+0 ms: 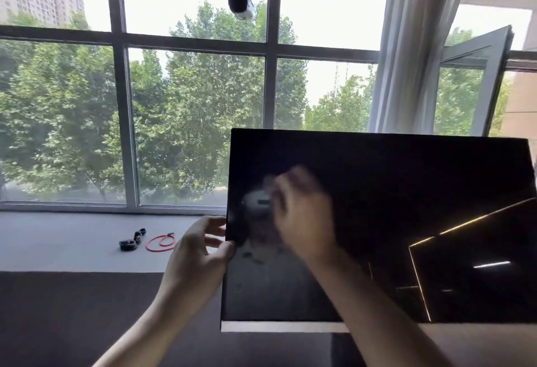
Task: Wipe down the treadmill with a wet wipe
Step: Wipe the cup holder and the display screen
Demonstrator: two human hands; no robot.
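At lower centre, the left hand (200,250) pinches the left edge of the screen (406,177). The right hand (302,215) lies blurred on it; I cannot tell its grip.

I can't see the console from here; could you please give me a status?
Left hand grips the left edge of the treadmill screen. Right hand on the glass, motion-blurred; wipe not discernible. Nothing in the way.
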